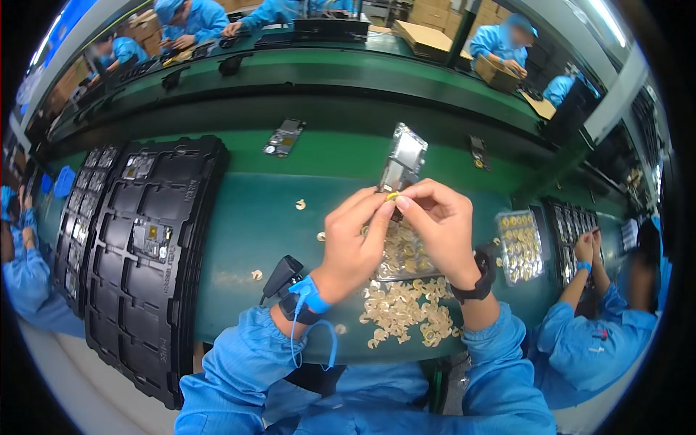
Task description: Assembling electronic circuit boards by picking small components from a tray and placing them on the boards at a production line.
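Observation:
A circuit board (406,154) with silver shielding stands tilted up over the bench, its lower end gripped in the closed fingers of my left hand (355,235). At that end my right hand (441,225) pinches a small yellow-rimmed round part (392,196) between thumb and forefinger, against the board. Below my hands lies a clear plastic tray (406,255) of round gold-coloured parts, partly hidden by my fingers. Nearer to me is a loose pile of small cream-coloured curved pieces (406,312). A blue strap (310,293) with a cord circles my left wrist.
Stacked black trays (156,254), some pockets holding boards, stand at left. Further boards (284,138) (478,152) lie on the green strip ahead. Another clear tray (520,246) of round parts is at right, beside a co-worker's hands (589,246). More people work across the line.

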Demonstrator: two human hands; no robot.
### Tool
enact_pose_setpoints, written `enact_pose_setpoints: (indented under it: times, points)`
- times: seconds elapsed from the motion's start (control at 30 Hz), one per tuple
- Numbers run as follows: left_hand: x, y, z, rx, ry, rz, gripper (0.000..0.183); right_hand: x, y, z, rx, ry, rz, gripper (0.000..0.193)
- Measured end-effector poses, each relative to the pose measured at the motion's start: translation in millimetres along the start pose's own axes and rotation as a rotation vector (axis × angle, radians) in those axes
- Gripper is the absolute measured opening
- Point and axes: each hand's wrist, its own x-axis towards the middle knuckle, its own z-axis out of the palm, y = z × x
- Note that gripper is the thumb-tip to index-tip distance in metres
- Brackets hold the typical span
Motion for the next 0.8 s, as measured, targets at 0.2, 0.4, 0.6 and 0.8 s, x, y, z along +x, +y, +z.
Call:
enact_pose_setpoints:
  times: [0.2,0.4,0.6,0.8]
  points:
    - [3,-2,-9,0.037,-0.049,-0.009,0.012,1,-6,15,-0.448,0.123,-0.297,0.014]
    - [4,-4,-7,0.097,-0.105,-0.072,0.012,5,2,7,-0.392,0.088,-0.200,0.011]
    - [-3,-6,-9,0.009,-0.094,-0.154,0.019,0,2,13,-0.691,0.100,-0.402,0.006]
    - [-4,-6,8,-0.442,-0.148,-0.437,0.031,-11,-1,5,-0.853,0.139,-0.614,0.011]
